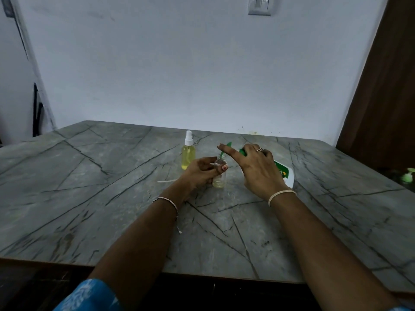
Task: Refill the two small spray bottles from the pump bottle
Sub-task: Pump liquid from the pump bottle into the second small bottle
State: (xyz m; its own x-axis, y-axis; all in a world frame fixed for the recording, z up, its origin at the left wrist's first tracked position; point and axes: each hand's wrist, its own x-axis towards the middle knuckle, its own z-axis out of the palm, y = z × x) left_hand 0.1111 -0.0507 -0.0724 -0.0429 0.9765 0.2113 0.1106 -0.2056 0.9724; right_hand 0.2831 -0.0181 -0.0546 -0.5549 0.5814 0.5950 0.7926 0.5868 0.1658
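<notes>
Sleeve [89, 295]; left hand [199, 173] grips uncapped bottle [219, 181], right hand [258, 169] pump bottle [285, 173]; capped bottle [188, 156] behind.

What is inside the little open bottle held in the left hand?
A little pale yellow liquid sits at the bottom of the open bottle; the fingers of the left hand cover its middle.

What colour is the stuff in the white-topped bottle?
The bottle holds pale yellow liquid; head view.

Dim, cool bluish light fills the room, brightest on the white wall [202, 63] and fading toward dark corners. Shadows on the grey surface [89, 187] are faint and soft. Wide-angle distortion tilts the door [386, 86] at the right edge; fine detail is soft.
</notes>
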